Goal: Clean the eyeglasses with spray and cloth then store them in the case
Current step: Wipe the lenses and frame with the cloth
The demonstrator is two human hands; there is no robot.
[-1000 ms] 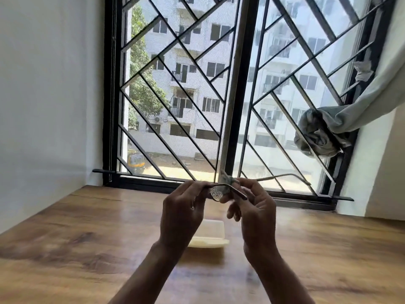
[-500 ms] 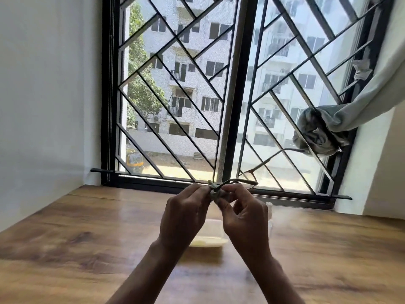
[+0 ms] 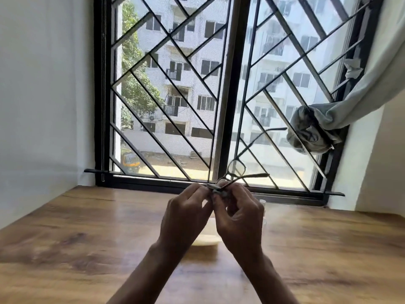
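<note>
Two hands, raised together above the bench (image 3: 87, 249), fingertips meeting at one spot. Left hand (image 3: 186, 216): fingers curled, pinching the near end of the eyeglasses (image 3: 236, 169). Right hand (image 3: 238, 216): thumb and forefinger closed on a small grey cloth (image 3: 215, 189), which is pressed over the near lens; that lens is hidden by cloth and fingers.

Eyeglasses: held in the air, thin dark frame. The far lens stands clear above the right knuckles, one temple pointing right and the other rising toward the curtain.

One pale yellow case (image 3: 207, 241): on the bench directly beyond the wrists, mostly covered by both hands.

One small spray bottle (image 3: 263, 202): on the bench just behind the right hand, only its cap and edge showing, blurred.

Window grille (image 3: 175, 84): black diagonal bars behind the bench.

Knotted grey curtain (image 3: 315, 130): hanging at the right of the window.
</note>
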